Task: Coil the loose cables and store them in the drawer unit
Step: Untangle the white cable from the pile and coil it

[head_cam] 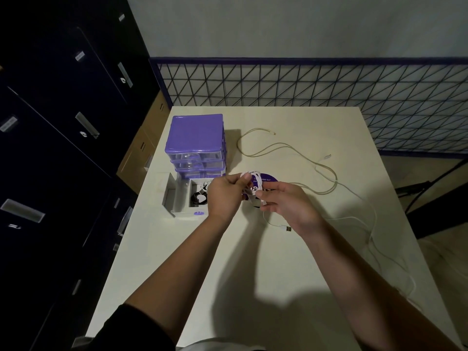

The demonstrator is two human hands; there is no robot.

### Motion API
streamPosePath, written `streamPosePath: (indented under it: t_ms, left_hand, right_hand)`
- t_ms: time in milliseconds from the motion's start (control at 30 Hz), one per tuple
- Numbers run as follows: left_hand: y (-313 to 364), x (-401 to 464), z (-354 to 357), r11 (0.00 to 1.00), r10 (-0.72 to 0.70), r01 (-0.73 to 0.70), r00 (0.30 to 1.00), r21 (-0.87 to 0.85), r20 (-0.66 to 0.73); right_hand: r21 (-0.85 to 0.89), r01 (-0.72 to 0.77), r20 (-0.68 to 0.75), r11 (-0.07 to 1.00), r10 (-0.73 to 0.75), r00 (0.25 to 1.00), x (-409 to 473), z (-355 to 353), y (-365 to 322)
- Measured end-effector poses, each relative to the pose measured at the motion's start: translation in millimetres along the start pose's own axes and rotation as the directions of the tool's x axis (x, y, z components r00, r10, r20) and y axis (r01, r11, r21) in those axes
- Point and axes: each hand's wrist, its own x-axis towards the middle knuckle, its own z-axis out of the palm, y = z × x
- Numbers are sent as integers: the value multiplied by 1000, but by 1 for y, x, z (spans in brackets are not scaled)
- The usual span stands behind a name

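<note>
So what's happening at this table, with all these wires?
A person is winding a white cable into a coil, gripping the loops in the left hand while the right hand feeds the cable. Its USB plug hangs loose below. The purple drawer unit stands at the table's left, its bottom drawer pulled out with coiled cables already inside. Another pale cable lies uncoiled on the table.
</note>
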Motion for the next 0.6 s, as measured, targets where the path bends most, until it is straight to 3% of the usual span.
streamPosePath:
  t_ms: [167, 267, 333, 467, 600]
  left_hand:
    - [-2, -2, 3, 996, -17, 14, 999, -92, -30]
    - [-4, -2, 0, 990, -51, 63, 995, -128, 91]
    - [-5, 2, -4, 999, -27, 34, 985, -41, 170]
    - [-1, 4, -11, 930, 147, -220, 957, 294, 251]
    - [3, 2, -15, 866, 173, -262, 956, 426, 237]
  right_hand:
    - [74, 1, 74, 997, -6, 997, -4, 0, 2]
    - [2, -13, -17, 1000, 13, 1000, -3, -1, 5]
    - [-51, -20, -108, 999, 15, 994, -2, -2, 7]
    - [-179, 0, -159, 984, -29, 987, -1, 1, 7]
    - [-337, 48, -141, 940, -101, 985, 1, 2, 3]
